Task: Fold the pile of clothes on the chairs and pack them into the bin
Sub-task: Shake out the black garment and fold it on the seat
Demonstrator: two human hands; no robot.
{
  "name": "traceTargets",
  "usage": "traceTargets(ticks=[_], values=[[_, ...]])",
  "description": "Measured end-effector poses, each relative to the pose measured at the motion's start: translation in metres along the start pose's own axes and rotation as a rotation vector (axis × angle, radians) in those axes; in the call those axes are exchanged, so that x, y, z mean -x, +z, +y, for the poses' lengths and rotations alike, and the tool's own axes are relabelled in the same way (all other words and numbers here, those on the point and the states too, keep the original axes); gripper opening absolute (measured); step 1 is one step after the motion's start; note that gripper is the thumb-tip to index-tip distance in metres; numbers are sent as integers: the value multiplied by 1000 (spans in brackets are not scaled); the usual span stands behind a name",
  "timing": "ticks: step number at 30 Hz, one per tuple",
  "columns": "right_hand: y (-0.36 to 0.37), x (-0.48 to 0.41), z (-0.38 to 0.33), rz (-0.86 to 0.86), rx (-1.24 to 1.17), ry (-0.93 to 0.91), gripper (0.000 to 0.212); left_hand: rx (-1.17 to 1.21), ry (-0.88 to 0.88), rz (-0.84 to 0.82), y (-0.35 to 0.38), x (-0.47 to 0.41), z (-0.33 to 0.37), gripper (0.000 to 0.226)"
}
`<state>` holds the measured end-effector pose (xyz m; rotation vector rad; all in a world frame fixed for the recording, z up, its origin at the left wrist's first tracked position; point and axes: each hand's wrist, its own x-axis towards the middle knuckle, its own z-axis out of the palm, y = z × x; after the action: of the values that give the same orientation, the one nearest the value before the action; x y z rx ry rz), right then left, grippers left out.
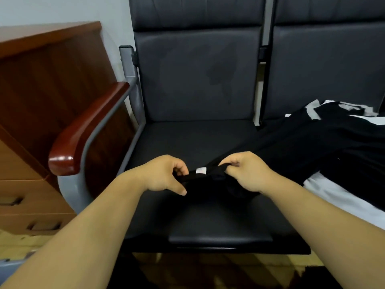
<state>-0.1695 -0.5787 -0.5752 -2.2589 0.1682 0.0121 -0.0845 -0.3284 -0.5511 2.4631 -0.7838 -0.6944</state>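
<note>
On the near edge of a black padded chair seat (187, 138), a person's two bare hands work at a black garment (210, 185). Seen from the middle of the seat, the hands sit at six o'clock. The left hand (164, 174) has its fingers curled, pinching the garment's top edge. The right hand (245, 172) is bunched the same way, gripping that edge just across from it. Between them, a small white label (201, 170) shows on the cloth, which suggests this is a neckline or waistband.

From the hands, dark fabric trails away toward two o'clock, onto the neighbouring chair. A loose pile of clothes (333, 138) lies there, mostly black with grey and white patches. A white garment (335, 198) spreads under it at about four o'clock. Black on black, it is hard to tell where the held garment ends and the pile begins.

At nine o'clock stands a glossy wooden armrest (83, 132), with a wooden drawer unit (41, 84) beyond it.

The task looks to be at an early stage. No folded piece can be seen anywhere, and the bin is out of view, so whether anything has been packed cannot be told. The held garment has yet to be spread flat and folded, and the pile waits after it.
</note>
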Motion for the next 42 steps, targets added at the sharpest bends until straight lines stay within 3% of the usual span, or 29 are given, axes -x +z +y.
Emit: traceTargets(ticks=[4, 8, 11, 13, 17, 21, 24, 26, 29, 31, 34, 36, 39, 42], values=[[-5, 0, -4, 43, -538, 246, 25, 38, -30, 116, -2, -11, -1, 7], [-13, -6, -17, 70, -869, 341, 42, 371, -38, 215, -5, -15, 0, 14], [-20, -8, -24, 26, -953, 321, 35, 568, -40, 257, -4, -18, 6, 22], [-22, -7, -27, -42, -777, 235, 19, 648, -31, 290, -3, -21, 10, 27], [-29, -8, -33, -140, -195, 122, 46, 994, -79, 446, -3, -22, 27, 18], [-32, -12, -30, 143, 196, 28, 20, 1251, -50, 457, -4, -23, 44, 19], [-41, -12, -28, 150, 237, 60, 12, 1329, -22, 433, -8, -25, 51, 21], [-50, -12, -27, 177, 263, 64, 4, 1273, 17, 395, -9, -27, 52, 16], [-59, -13, -25, 266, 182, 65, 14, 1059, 126, 340, -10, -26, 48, 15], [-60, -14, -23, 294, -65, 132, 19, 716, 171, 277, -15, -22, 44, 22], [-60, -14, -28, 251, -497, 216, 32, 270, 98, 201, -19, -18, 41, 23], [-67, -12, -41, 221, -568, 198, 39, 286, 62, 297, -26, -16, 44, 13], [-89, -15, -74, 227, -477, 108, 41, 359, 66, 440, -49, -13, 56, 14], [-123, -18, -126, 226, -316, 9, 21, 405, 97, 522, -94, -1, 80, 14]])
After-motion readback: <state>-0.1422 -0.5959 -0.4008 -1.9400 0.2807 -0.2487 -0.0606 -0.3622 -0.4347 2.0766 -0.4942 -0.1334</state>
